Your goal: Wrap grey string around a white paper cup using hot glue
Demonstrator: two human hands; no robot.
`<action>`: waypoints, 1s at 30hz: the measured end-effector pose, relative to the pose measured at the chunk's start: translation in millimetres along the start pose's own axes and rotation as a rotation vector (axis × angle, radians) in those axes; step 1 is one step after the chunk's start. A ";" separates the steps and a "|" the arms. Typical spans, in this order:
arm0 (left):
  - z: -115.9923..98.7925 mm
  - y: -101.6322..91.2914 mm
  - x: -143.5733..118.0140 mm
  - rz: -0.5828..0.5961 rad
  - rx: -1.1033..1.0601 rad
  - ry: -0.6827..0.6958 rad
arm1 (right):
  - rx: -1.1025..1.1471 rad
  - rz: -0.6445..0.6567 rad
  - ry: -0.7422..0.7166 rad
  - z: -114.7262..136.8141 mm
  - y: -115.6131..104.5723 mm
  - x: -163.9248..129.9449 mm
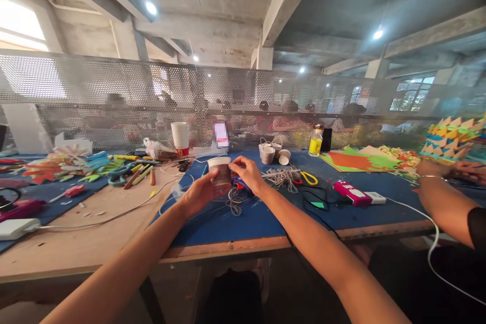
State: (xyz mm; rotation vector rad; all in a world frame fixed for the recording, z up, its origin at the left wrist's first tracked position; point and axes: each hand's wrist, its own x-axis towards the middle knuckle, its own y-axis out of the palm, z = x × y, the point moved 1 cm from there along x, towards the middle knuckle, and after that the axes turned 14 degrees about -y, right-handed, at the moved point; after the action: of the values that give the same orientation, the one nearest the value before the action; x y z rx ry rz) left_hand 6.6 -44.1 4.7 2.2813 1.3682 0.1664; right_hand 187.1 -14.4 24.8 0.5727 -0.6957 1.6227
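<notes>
Two hands met at paper cup [220, 171], centre of bench [243, 223], above blue mat. Left hand [199, 193] wrapped cup's side from near-left; right hand [246, 172] pinched rim, fingers curled. Loose string [235, 202] lay just beneath. Risk, judged: thin cup could crumple under squeeze, or string snag fingers and tip it.

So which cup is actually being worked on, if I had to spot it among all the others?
Find the blue mat on the wooden table, near its front edge. There the left hand cradles a paper cup while the right hand touches its rim. Unlike the tall cup stack and small cups farther back, it alone is lifted and held.
</notes>
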 end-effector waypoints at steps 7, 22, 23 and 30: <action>0.9 -4.6 3.5 -0.049 0.079 0.065 | -0.032 -0.002 -0.001 -1.0 0.5 0.4; 2.5 -0.8 7.0 -0.036 0.134 0.127 | -0.187 0.045 -0.098 7.4 6.3 -6.6; 2.8 -1.0 7.4 -0.044 0.140 0.131 | -0.183 0.044 -0.103 7.3 6.8 -7.0; 2.6 -2.1 7.4 -0.049 0.157 0.150 | -0.157 0.048 -0.104 9.4 7.1 -8.0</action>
State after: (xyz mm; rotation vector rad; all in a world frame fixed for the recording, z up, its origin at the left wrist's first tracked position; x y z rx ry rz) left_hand 9.5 -37.8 0.4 2.4025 1.5614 0.2254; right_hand 181.3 -27.4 24.9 0.5318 -0.9111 1.5742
